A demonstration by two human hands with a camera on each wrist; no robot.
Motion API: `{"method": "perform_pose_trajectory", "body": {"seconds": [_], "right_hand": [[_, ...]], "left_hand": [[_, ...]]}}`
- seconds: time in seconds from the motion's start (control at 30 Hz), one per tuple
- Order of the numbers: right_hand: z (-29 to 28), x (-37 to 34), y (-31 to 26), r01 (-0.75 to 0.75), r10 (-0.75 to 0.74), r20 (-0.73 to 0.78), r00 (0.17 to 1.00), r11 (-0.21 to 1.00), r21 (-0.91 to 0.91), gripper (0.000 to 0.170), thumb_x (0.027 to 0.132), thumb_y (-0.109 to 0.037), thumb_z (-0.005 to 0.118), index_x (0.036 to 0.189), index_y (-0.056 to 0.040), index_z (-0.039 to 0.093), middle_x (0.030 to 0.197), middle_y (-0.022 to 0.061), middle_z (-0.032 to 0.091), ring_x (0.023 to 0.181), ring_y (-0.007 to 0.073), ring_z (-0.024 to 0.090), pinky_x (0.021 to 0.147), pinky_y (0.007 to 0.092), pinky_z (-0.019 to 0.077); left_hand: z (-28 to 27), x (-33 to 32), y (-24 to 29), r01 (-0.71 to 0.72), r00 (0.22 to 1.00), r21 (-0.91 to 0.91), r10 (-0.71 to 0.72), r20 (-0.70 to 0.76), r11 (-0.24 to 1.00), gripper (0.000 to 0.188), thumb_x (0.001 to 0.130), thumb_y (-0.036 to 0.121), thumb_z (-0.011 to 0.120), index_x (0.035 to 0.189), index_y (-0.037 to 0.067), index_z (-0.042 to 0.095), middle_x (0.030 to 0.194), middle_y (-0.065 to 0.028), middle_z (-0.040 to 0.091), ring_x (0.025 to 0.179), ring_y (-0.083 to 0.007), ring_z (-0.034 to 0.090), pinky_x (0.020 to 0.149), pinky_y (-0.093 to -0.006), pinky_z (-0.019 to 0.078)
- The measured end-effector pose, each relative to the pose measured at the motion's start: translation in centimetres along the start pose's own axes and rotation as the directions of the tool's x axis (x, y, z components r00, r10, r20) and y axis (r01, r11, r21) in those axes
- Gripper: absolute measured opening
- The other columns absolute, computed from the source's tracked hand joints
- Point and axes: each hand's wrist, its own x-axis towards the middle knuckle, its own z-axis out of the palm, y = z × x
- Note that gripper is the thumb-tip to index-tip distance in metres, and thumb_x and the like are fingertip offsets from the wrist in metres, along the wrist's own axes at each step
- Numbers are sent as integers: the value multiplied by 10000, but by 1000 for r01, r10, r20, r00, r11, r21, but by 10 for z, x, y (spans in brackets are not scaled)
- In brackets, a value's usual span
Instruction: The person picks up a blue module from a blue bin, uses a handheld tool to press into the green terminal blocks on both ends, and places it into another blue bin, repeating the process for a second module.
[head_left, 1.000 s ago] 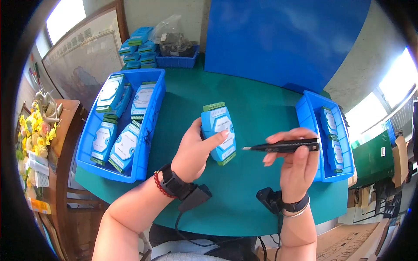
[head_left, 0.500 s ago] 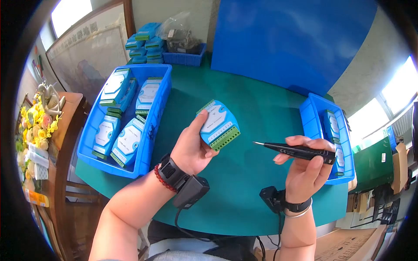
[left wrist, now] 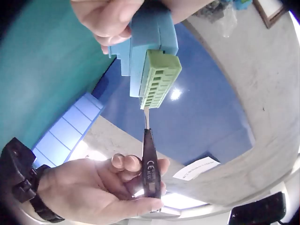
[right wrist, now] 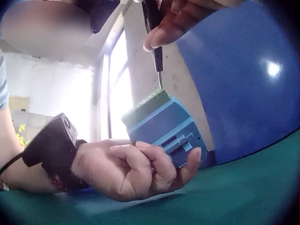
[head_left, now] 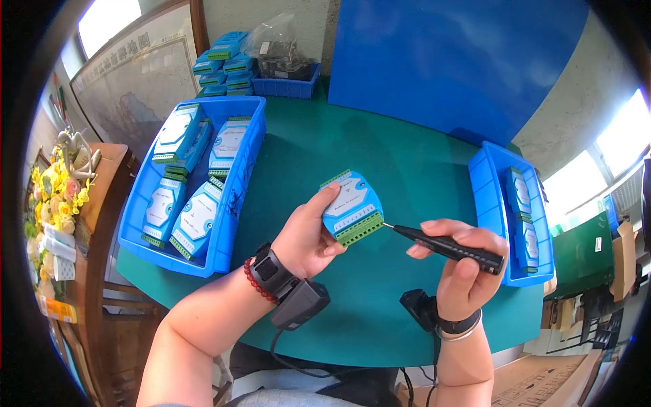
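My left hand (head_left: 308, 234) grips a blue electronic module (head_left: 352, 200) by its far end, thumb over the white label and fingers beneath. The module is tilted, with a green screw terminal block (head_left: 361, 229) turned towards my right hand. That right hand (head_left: 468, 261) pinches a black screwdriver (head_left: 444, 245) between thumb and fingers. In the left wrist view, the thin metal tip (left wrist: 147, 117) meets the end of the terminal block (left wrist: 161, 79). The right wrist view shows the tip at the block's upper corner and a clip slot on the module's underside (right wrist: 180, 143).
A blue bin (head_left: 227, 254) at the left holds several similar modules. Another blue bin (head_left: 495, 197) at the right holds a few more. Stacked modules (head_left: 227, 47) and a small blue tray (head_left: 285, 88) stand at the back. Cables hang from both wrist cameras.
My left hand has turned the module so its terminal block faces the right. The screwdriver has moved left, bringing its tip from a gap away to the block.
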Motion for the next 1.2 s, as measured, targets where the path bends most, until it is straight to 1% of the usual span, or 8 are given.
{"method": "perform_pose_trajectory", "body": {"seconds": [0.17,0.47,0.57,0.67,0.7,0.93,1.07,1.2], "right_hand": [[-4,1,2,105,-88,122,989,985,-137,218,923,-120,552,1065,17,460,1007,328,605,882,362,667,694,402,581],[-5,0,0,117,-78,176,981,968,-221,223,888,-85,584,1067,-23,467,1008,298,621,864,361,671,717,403,578],[-4,-1,2,122,-91,161,983,973,-194,237,915,-135,570,1073,-10,446,1009,307,613,843,346,674,711,399,579],[-1,-2,2,-2,1,-34,999,1000,-21,292,938,-204,557,1076,12,418,1002,312,608,818,319,676,706,396,579],[-1,0,-1,-18,14,-70,997,999,-48,352,953,-279,528,1076,24,399,990,311,609,771,287,678,691,393,576],[-2,2,2,-108,103,-118,988,993,-40,346,972,-305,482,1079,15,405,971,288,619,687,259,676,685,360,561],[-2,0,4,-27,27,-19,999,1000,-16,261,962,-189,501,1084,22,408,998,306,602,793,300,670,693,367,569],[-7,0,-3,157,-78,267,960,944,-291,259,846,-19,590,1075,-4,470,1050,279,621,885,351,673,708,387,574]], "left_hand": [[-4,3,3,64,998,-13,-64,21,998,285,915,278,507,1095,58,525,867,-111,638,589,-173,561,311,-227,298],[0,3,7,64,998,-9,-64,19,998,325,896,261,494,1085,-4,507,816,-158,637,481,-187,514,309,-241,318],[-3,4,7,60,998,5,-61,28,998,333,895,267,498,1086,-6,511,803,-159,639,466,-180,510,299,-238,312],[0,1,9,67,998,28,-67,6,997,339,893,273,503,1087,-4,515,805,-163,639,453,-179,508,289,-233,304],[1,1,9,68,998,26,-68,-2,997,341,892,276,504,1089,-3,514,804,-164,638,447,-179,504,288,-233,305],[3,0,8,76,997,36,-76,-18,996,350,891,282,509,1098,0,509,793,-162,634,433,-180,506,288,-227,310],[3,0,8,70,997,34,-70,-21,997,352,891,285,512,1095,-2,509,781,-163,628,428,-175,501,290,-222,312],[4,-1,8,70,997,36,-69,-29,997,352,887,287,522,1089,-1,509,772,-165,625,431,-175,498,292,-226,315]]}}
